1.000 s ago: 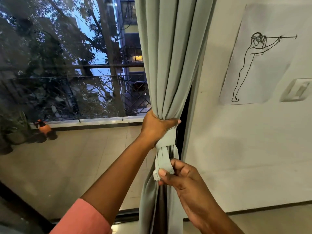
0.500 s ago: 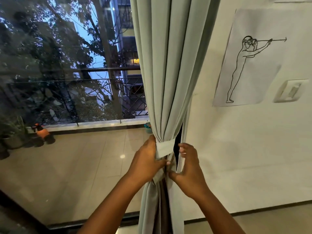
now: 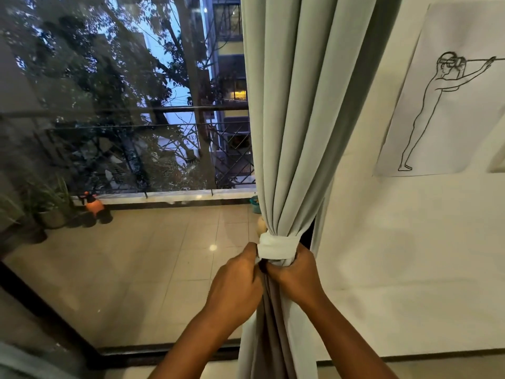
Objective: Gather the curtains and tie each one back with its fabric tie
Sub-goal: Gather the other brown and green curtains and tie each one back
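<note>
Both hands have closed in under the band since half a second ago, when the right hand was still open beside the curtain and the tie sat looser. Now the fabric tie [image 3: 276, 247] wraps snugly round the gathered curtain [image 3: 287, 132], pinching its folds into a narrow waist beside the white wall [image 3: 396, 242]. The left hand [image 3: 235, 288] grips just under the band on the window side, its fingers [image 3: 252, 254] curled onto the tie's lower edge. The right hand [image 3: 296, 272] holds the other side, fingers wrapped into the cloth below the band. The knot itself hides between the two hands, so I cannot tell whether it is finished.

To do this step well, both ends should be drawn outward evenly, keeping the band level so the folds do not slip out below. A steady pull probably serves better than a jerk, since soft cloth can loosen once released. The loose strip of curtain nearest the wall looks outside the bundle and may need tucking in. Past the glass [image 3: 123, 132] lies a tiled balcony with potted plants [image 3: 46, 203].
</note>
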